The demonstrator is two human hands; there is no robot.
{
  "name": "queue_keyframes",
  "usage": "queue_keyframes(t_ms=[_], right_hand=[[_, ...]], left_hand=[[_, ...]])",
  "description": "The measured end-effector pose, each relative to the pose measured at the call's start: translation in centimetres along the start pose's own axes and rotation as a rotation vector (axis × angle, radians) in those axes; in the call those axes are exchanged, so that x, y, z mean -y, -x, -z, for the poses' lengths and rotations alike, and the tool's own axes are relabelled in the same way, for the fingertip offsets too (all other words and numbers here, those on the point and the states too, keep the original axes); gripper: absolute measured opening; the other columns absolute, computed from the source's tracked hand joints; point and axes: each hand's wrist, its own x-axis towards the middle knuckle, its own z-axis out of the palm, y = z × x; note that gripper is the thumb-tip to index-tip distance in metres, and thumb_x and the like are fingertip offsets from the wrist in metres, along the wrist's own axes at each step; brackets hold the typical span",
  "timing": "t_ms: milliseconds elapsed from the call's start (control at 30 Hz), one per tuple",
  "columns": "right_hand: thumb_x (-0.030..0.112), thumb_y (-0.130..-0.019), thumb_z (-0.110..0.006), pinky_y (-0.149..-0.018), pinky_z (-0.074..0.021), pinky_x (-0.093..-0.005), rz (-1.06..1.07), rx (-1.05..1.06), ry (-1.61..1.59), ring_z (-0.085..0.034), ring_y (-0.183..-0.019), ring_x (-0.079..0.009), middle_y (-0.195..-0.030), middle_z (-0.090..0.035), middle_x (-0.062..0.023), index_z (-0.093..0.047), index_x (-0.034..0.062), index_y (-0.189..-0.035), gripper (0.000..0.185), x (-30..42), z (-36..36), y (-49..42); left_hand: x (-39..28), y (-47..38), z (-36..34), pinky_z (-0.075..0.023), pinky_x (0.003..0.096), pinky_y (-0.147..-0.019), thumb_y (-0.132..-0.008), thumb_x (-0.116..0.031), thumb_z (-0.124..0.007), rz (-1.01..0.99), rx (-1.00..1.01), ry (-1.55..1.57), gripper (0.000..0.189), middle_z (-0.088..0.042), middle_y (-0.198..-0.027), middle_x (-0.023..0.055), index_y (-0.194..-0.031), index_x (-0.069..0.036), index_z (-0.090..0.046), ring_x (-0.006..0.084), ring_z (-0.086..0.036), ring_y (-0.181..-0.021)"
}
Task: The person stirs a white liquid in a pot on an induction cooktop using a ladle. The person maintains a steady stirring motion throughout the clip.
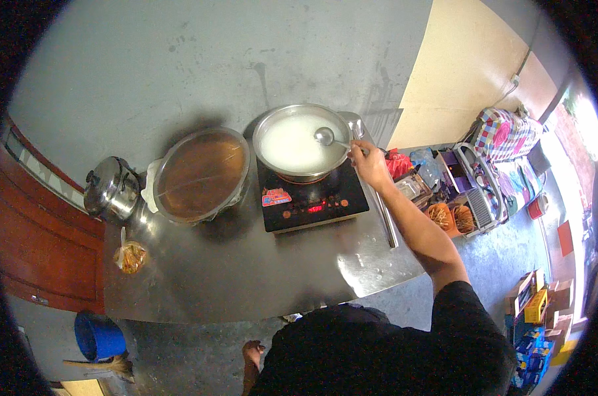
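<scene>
My right hand (368, 161) grips the handle of a metal ladle (323, 135) at the right rim of a wide metal basin (346, 158). The ladle's bowl is over the cloudy white liquid (289, 143); how deep it dips is unclear. Beneath the basin is a black induction cooker (314, 203) with a lit red display. A second long-handled metal utensil (385, 218) lies along the cooker's right side. My left hand (253, 350) hangs low beside my body, off the table, its fingers curled; nothing shows in it, but its palm is hidden.
On the steel table (220, 277) stand a film-covered basin of brown contents (205, 173), a lidded steel pot (113, 188) and a tied plastic bag of food (130, 256). Right of the table are orange containers of sticks (450, 219). A blue bucket (100, 336) stands lower left.
</scene>
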Motion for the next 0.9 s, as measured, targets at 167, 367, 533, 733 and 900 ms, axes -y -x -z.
queue_keyframes(t_ms=[167,367,533,733,900], right_hand=[[0.026,-0.094,-0.058,-0.048,-0.0437,-0.0259,-0.365,0.003,-0.409,-0.067,-0.063,-0.0147,-0.082,-0.073,-0.0117,-0.064,-0.0002,-0.103,0.029,0.6,0.7,-2.2],[0.023,-0.095,-0.058,-0.055,-0.051,-0.0299,-0.257,0.118,-0.165,-0.068,-0.066,-0.0185,-0.085,-0.073,-0.0146,-0.065,-0.0051,-0.106,0.031,2.5,1.0,-3.9],[0.024,-0.095,-0.059,-0.074,-0.0546,-0.0421,0.348,0.208,0.315,-0.07,-0.077,-0.0321,-0.089,-0.072,-0.0178,-0.068,0.0042,-0.113,0.028,4.9,2.3,-2.8],[0.021,-0.097,-0.061,-0.079,-0.054,-0.0386,0.449,0.251,0.305,-0.07,-0.09,-0.0305,-0.107,-0.069,-0.0199,-0.067,0.0036,-0.118,0.028,6.9,4.0,-0.7],[0.022,-0.097,-0.058,-0.083,-0.0532,-0.0417,0.486,0.123,0.21,-0.068,-0.092,-0.0361,-0.106,-0.069,-0.0199,-0.068,0.0063,-0.116,0.027,5.3,3.9,0.7]], left_hand=[[0.6,0.2,0.0,-0.0514,0.0365,-0.058,-0.081,-0.007,-0.058,-0.374,-0.064,-0.345,0.018,-0.064,-0.068,0.0108,-0.09,0.004,-0.07,0.0222,-0.065,-0.06],[-3.1,0.7,0.4,-0.0451,0.0363,-0.05,-0.08,-0.008,-0.059,-0.241,0.01,-0.56,0.015,-0.06,-0.063,0.0105,-0.082,0.003,-0.069,0.0219,-0.057,-0.054],[-3.9,1.5,-0.6,-0.0424,0.034,-0.047,-0.081,-0.006,-0.056,-0.088,-0.093,-0.096,0.014,-0.058,-0.062,0.0096,-0.078,0.004,-0.065,0.0183,-0.052,-0.051],[-2.7,1.3,-0.5,-0.0457,0.0345,-0.05,-0.083,-0.008,-0.056,0.099,-0.007,0.066,0.015,-0.063,-0.068,0.0086,-0.087,0.005,-0.064,0.0188,-0.057,-0.055],[-1.3,1.0,-0.4,-0.0471,0.035,-0.053,-0.083,-0.009,-0.057,0.17,-0.094,0.161,0.017,-0.064,-0.071,0.0103,-0.087,0.003,-0.068,0.0208,-0.058,-0.056]])
